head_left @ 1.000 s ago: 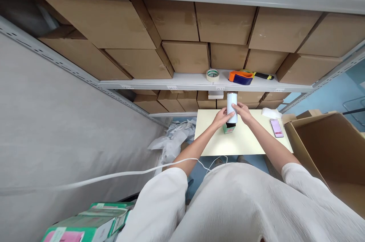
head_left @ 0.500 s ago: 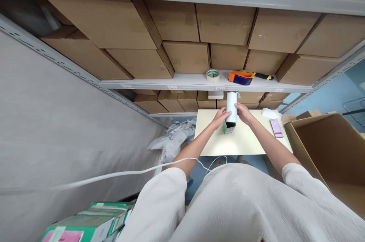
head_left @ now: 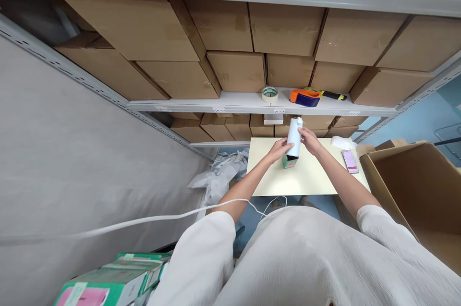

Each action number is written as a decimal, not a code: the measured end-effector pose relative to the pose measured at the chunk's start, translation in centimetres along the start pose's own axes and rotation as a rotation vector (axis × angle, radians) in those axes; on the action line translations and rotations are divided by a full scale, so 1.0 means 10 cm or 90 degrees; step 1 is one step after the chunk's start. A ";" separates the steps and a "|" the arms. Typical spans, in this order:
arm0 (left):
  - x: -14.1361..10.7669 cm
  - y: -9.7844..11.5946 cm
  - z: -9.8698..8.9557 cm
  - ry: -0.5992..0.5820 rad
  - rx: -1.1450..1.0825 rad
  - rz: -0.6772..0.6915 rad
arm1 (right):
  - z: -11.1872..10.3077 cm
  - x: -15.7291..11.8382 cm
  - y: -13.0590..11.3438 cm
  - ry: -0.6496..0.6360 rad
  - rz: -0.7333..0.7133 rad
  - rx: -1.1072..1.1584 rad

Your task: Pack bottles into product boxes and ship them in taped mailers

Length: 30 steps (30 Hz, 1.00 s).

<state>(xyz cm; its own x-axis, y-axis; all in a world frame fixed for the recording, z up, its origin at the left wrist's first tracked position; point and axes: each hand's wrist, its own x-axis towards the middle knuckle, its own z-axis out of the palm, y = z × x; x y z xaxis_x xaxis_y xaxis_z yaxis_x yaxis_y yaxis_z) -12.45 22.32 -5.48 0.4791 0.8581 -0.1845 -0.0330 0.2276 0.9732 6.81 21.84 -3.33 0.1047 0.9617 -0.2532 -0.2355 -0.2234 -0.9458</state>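
Observation:
A light blue cylindrical bottle with a small loop at its top is held between both hands, tilted a little to the right. My left hand grips its lower left side, near the mouth of a small green box. Fingers of my right hand are closed on the bottle's upper right side. The green box stands on the pale yellow table, its dark opening just beneath the bottle. Whether the bottle's base is inside the box I cannot tell.
Beyond the table rises a shelf rack full of cardboard boxes, with a tape roll and an orange tape dispenser on it. A phone lies at the table's right, beside a large open carton. A white cable crosses the left.
The bottle has tipped from nearly upright to leaning right, and my right hand has moved slightly up and right with it. The green box stays in place on the table.

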 end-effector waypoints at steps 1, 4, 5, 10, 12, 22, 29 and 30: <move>-0.01 0.01 -0.01 -0.008 -0.010 -0.008 | -0.01 0.01 -0.01 -0.010 0.006 0.010; -0.04 0.02 -0.01 -0.022 -0.043 -0.053 | -0.03 0.02 -0.02 -0.030 0.030 0.025; -0.04 0.03 0.00 -0.025 -0.060 -0.068 | -0.03 0.02 -0.02 -0.031 0.042 0.027; -0.04 0.06 0.05 -0.047 -0.178 -0.123 | -0.03 0.04 -0.02 0.026 0.097 0.033; -0.03 0.09 0.06 -0.054 -0.211 -0.156 | -0.04 0.05 -0.03 0.033 0.130 0.029; -0.05 0.25 0.10 -0.104 -0.205 -0.266 | -0.10 0.03 -0.02 0.052 0.292 0.017; -0.07 0.23 0.09 -0.041 -0.084 -0.162 | -0.11 0.02 -0.04 0.105 0.073 -0.030; -0.06 0.22 0.09 -0.030 -0.045 -0.131 | -0.09 0.00 -0.07 0.109 0.020 -0.042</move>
<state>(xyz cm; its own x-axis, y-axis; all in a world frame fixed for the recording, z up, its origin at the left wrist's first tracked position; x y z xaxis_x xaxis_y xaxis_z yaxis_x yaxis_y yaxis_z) -12.01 21.93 -3.08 0.5227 0.7684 -0.3693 0.0088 0.4283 0.9036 7.86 21.88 -2.88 0.2621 0.9144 -0.3083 -0.1778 -0.2683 -0.9468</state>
